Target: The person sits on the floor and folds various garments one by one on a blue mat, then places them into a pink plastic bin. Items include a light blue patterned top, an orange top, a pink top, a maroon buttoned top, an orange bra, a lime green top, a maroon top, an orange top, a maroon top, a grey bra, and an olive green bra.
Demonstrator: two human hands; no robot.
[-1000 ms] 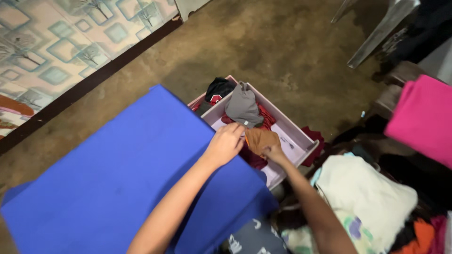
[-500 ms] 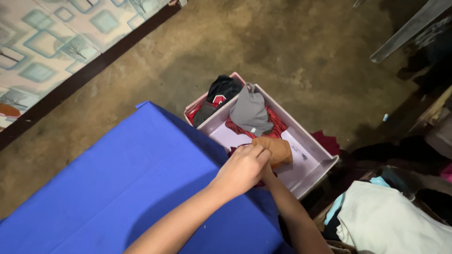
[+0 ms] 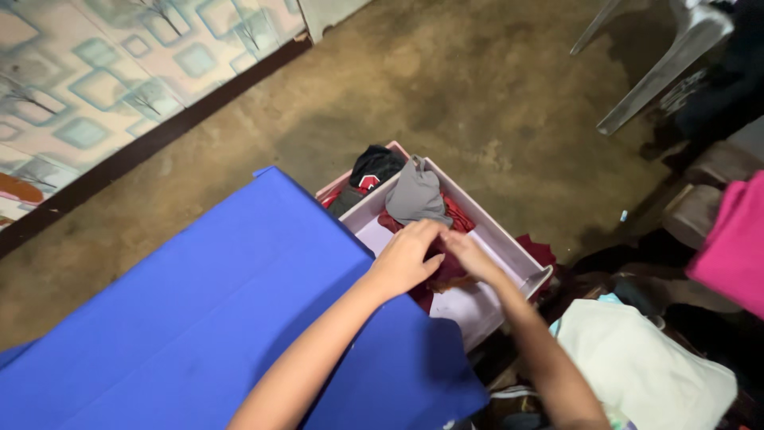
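Down in the pale drawer, the left hand and right hand meet with curled fingers over dark red clothes, their grip unclear, a grey garment just beyond the fingertips.

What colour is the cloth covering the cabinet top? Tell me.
Solid bright blue cloth, clearest in the head view.

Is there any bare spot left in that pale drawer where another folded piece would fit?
Yes. In the pale drawer, bare bottom shows near the front wall, below both hands, and a small patch beside the blue cloth. The far end is crowded: grey garment, red clothes, black garment. The left hand and right hand cover the middle.
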